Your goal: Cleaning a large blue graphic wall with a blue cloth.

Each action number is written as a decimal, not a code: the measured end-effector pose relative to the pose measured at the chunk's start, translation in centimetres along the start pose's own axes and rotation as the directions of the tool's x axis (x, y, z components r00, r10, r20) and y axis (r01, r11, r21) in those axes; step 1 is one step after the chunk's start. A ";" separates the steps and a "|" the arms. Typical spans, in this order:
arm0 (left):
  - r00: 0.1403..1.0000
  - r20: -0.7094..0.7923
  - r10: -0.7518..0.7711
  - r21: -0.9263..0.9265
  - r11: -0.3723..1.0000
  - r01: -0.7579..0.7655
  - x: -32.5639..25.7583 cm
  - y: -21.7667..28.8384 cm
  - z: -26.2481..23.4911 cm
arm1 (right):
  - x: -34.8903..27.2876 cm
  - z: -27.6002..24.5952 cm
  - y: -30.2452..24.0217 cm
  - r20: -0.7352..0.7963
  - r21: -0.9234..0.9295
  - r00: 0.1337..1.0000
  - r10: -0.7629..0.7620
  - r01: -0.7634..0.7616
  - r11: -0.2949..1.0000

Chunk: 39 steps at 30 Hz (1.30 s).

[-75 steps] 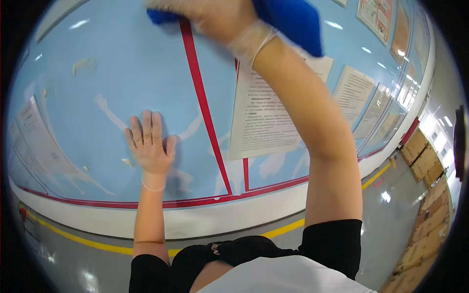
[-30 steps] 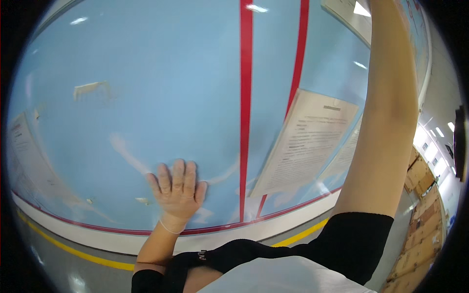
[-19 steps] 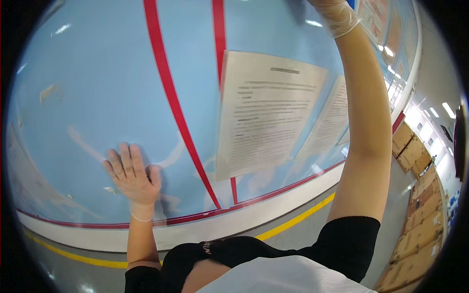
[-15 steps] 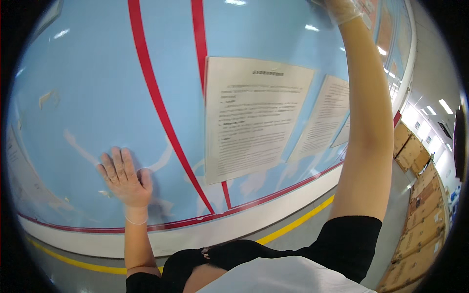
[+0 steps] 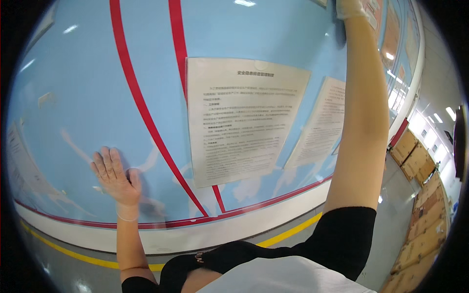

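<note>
The work on the blue wall board [image 5: 229,36] looked to be going on, maybe part way, but I could not tell which spots were done. A pale, scraped mark [image 5: 45,100] was left high on the left side, and a small pale scrap [image 5: 98,189] was left just beside the left hand [image 5: 116,176]. The board stood up in front of the person. It was smooth and shiny, with bright light spots, white shapes, and a long red stripe [image 5: 141,108]. A paper sheet [image 5: 244,122] was up on it, between the two arms. The left hand, in a thin clear glove, lay flat on the board, fingers a little apart and thumb out. The right hand [image 5: 350,7] reached up to the top edge; its fingers were cut off, so I could not tell if they held anything.
</note>
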<state>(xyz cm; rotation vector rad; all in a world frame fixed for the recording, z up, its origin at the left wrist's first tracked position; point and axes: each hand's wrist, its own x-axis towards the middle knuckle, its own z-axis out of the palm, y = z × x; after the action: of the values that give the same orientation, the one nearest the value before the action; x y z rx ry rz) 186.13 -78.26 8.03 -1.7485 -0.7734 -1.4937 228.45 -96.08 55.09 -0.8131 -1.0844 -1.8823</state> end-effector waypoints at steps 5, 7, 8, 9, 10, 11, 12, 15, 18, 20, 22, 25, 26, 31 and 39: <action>1.000 -0.002 0.013 0.052 0.999 -0.013 0.2 0.1 0.1 | -8.3 -5.8 -5.1 0.113 0.048 0.987 0.116 -0.122 0.991; 0.999 -0.023 0.022 0.036 0.999 -0.022 0.3 0.1 0.0 | -11.9 -8.5 -6.9 0.181 0.202 0.972 0.149 -0.185 0.962; 1.000 -0.007 0.027 0.050 0.998 -0.027 0.3 0.1 0.0 | -13.5 -10.0 -7.4 0.228 0.135 0.971 0.075 -0.107 0.985; 0.999 -0.031 0.033 0.037 0.999 -0.032 0.4 0.1 0.0 | -14.6 -10.7 -7.7 0.259 0.160 0.965 0.034 -0.078 0.984; 0.999 -0.027 0.038 0.045 0.998 -0.037 0.4 0.0 0.0 | -15.3 -11.4 -7.7 0.263 0.198 0.965 -0.015 -0.038 0.980; 0.999 -0.018 0.048 0.058 0.997 -0.047 0.5 -0.1 0.0 | -15.4 -11.9 -7.6 0.285 0.185 0.959 -0.005 -0.050 0.982; 0.999 -0.026 0.039 0.056 0.998 -0.038 0.5 -0.1 0.0 | -14.9 -12.3 -7.4 0.361 0.287 0.931 0.048 -0.159 0.945; 0.998 -0.042 0.050 0.021 0.999 -0.049 0.4 -0.3 0.0 | -10.7 -12.1 -7.8 0.502 0.410 0.850 0.157 -0.394 0.822; 0.999 -0.027 0.035 0.036 0.999 -0.034 0.2 -0.4 0.2 | -4.6 -9.4 -10.4 0.460 0.392 0.833 0.309 -0.503 0.771; 0.999 -0.023 0.041 0.033 0.999 -0.040 0.1 -0.4 0.2 | -2.2 -6.6 -13.3 0.425 0.377 0.806 0.412 -0.571 0.729; 0.998 -0.048 0.033 0.007 0.999 -0.033 0.1 -0.4 0.3 | -2.5 -2.4 -18.0 0.031 -0.100 0.973 0.230 -0.226 0.969; 0.998 -0.050 0.030 -0.026 0.999 -0.031 0.1 -0.5 0.3 | -4.3 -0.2 -24.3 -0.162 -0.136 0.965 0.205 -0.228 0.964; 0.999 -0.026 0.025 -0.016 1.000 -0.025 0.1 -0.5 0.3 | -4.9 -0.6 -26.1 0.055 0.029 0.983 0.174 -0.176 0.984; 0.999 -0.037 0.028 -0.057 0.998 -0.030 0.2 -0.6 0.1 | -8.4 -5.5 -34.5 0.359 0.559 0.852 -0.381 0.130 0.819; 0.999 0.031 0.031 -0.092 0.995 -0.028 -0.3 -0.7 0.2 | -6.7 -6.7 -22.3 0.721 0.337 0.675 -0.159 -0.142 0.931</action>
<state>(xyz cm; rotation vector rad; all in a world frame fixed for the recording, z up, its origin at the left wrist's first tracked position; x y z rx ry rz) 185.59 -77.71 7.86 -1.8475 -0.7019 -1.5057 211.32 -92.91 38.22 -1.3989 -1.8738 -1.2549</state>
